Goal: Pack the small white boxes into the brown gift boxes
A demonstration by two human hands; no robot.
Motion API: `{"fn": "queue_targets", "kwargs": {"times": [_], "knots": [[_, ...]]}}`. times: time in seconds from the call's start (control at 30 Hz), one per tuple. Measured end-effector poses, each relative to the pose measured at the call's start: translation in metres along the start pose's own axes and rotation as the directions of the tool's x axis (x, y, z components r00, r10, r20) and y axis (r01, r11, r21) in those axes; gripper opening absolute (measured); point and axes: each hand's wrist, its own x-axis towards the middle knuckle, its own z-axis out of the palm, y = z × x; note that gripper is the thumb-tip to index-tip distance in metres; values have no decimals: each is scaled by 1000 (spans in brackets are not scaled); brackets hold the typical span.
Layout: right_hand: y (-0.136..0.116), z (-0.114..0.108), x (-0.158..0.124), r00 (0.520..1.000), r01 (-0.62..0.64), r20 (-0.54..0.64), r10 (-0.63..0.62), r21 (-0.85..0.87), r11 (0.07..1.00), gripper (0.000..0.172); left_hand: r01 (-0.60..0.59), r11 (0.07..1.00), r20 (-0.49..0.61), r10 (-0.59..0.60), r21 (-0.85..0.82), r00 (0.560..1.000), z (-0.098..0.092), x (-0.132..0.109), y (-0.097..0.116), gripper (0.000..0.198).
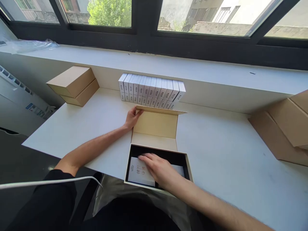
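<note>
An open beige gift box [189, 165] with a black inside stands at the table's front edge. Its hinged lid [155, 123] is folded back, away from me. At the lid's far left corner, my left hand [133, 117] is closed on the edge, thumb on top. My right hand [156, 166] reaches into the box, its fingers stretched over the top of a white carton [138, 171] with printed characters. Its thumb and palm side are hidden. Part of a second white surface [178, 169] shows to the right, under my wrist.
Behind the lid, several slim white cartons [149, 89] stand in a two-tier row against the wall. Stacked brown boxes sit at the back left [74, 85] and right [286, 125]. A white cable [48, 182] crosses my left arm. Plastic wrap [33, 45] lies on the windowsill.
</note>
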Motion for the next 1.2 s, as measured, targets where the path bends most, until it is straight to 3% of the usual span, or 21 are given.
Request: {"fn": "queue_targets", "kwargs": {"times": [0.13,0.27,0.33,0.4,0.43,0.5,0.57,0.6,0.63,0.7,0.8,1.0,1.2], "knots": [[-5,2,6,993,58,99,-60,25,998,67,-2,999,18,3,-46,1000,2,1,0,36],[-17,1,16,980,105,171,-101,-14,994,74,16,994,11,-15,-109,1000,5,0,0,39],[-26,-5,18,978,185,105,-179,-48,982,62,36,993,20,-34,-114,999,5,-1,0,41],[-31,-23,14,947,299,-105,-304,-59,953,42,66,994,25,-64,-91,998,5,-3,-2,40],[-31,-39,10,898,350,-263,-353,-58,935,34,80,994,25,-79,-78,997,5,-4,-2,39],[-19,-82,4,717,374,-613,-333,-65,925,24,94,993,29,-93,-69,995,5,-5,-4,38],[10,-131,6,458,223,-876,-150,-50,974,19,90,993,36,-88,-75,996,6,-5,-5,37],[30,-154,12,364,93,-931,-28,7,996,19,84,993,36,-81,-80,996,7,-5,-5,37],[53,-174,20,337,-13,-939,71,71,997,23,77,993,34,-74,-85,997,8,-5,-5,37],[99,-200,42,446,-187,-869,215,145,972,39,68,994,31,-65,-91,997,9,-5,-3,38],[148,-206,74,472,-270,-837,276,161,949,55,63,995,33,-61,-82,998,9,-5,-1,38],[173,-183,84,441,-265,-858,265,157,951,49,77,995,50,-74,-60,996,8,-4,-1,38],[176,-202,46,337,-187,-883,326,277,942,45,77,995,41,-74,-67,996,9,-5,-4,37]]}}
